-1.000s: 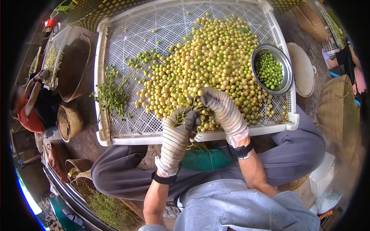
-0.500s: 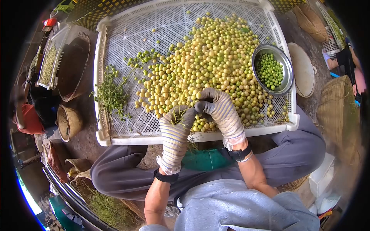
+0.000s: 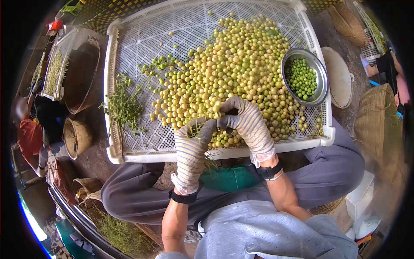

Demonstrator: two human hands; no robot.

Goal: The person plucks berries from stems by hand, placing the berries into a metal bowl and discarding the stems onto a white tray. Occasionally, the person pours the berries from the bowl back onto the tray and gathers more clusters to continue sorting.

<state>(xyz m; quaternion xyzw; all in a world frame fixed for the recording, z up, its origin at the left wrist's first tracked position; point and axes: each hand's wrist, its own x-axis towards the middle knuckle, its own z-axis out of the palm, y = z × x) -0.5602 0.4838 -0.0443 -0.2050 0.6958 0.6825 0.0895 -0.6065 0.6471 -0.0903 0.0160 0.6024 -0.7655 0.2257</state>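
Stems (image 3: 196, 129), thin green, stayed pinched; striped-gloved left hand (image 3: 191, 141) edged left, still mid-job. Matching right hand (image 3: 246, 119) looked curled, contents unclear.

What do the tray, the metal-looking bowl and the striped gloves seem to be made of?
The tray looks like white moulded plastic, given its regular lattice floor and thick rounded corners. The bowl is probably stainless steel: its grey rim has a smooth shine. The gloves seem to be knitted fabric, ribbed and matte, with a dark grey coating, perhaps rubber.
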